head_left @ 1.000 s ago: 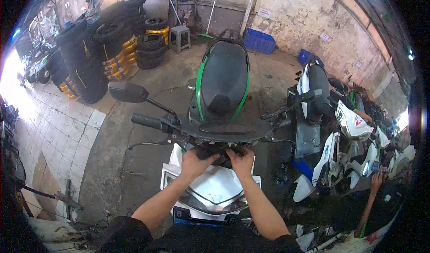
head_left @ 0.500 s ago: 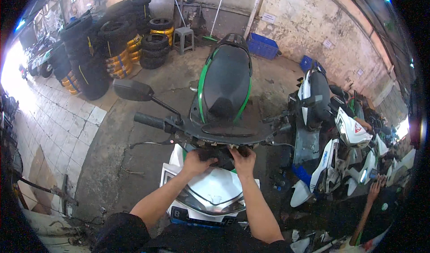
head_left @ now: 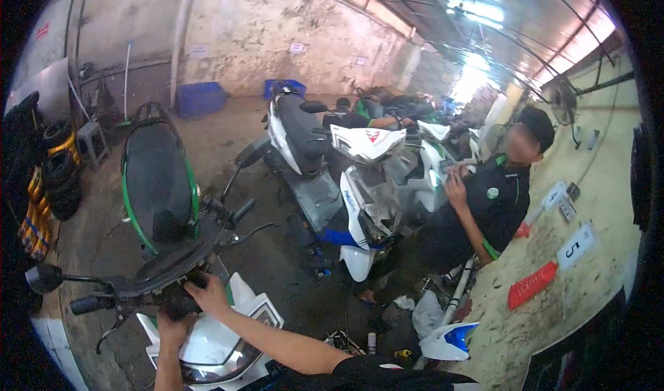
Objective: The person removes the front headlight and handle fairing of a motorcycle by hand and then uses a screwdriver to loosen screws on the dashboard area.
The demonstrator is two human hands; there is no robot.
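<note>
A scooter with a black seat [head_left: 158, 176], green side trim and a white front cowl [head_left: 214, 339] stands at the lower left. Between its handlebar [head_left: 149, 284] and the cowl sits a dark black part [head_left: 181, 302], whose kind I cannot make out. My left hand [head_left: 174, 326] grips it from the near left side, with most fingers hidden behind it. On its right side my right hand [head_left: 209, 295] is closed, thumb and fingers around its edge. Both hands are close together, just under the handlebar.
Partly stripped white scooters [head_left: 360, 197] stand to the right. A co-worker in a dark shirt [head_left: 494, 197] sits beside them, hands raised near a small object. A loose white and blue panel [head_left: 448, 341] lies low right. Blue crates [head_left: 200, 99] and stacked tyres [head_left: 62, 176] line the back and left.
My view has swung to the right, so the scooter appears farther left and the co-worker is fully in sight. My hands stay at the black part under the handlebar.
</note>
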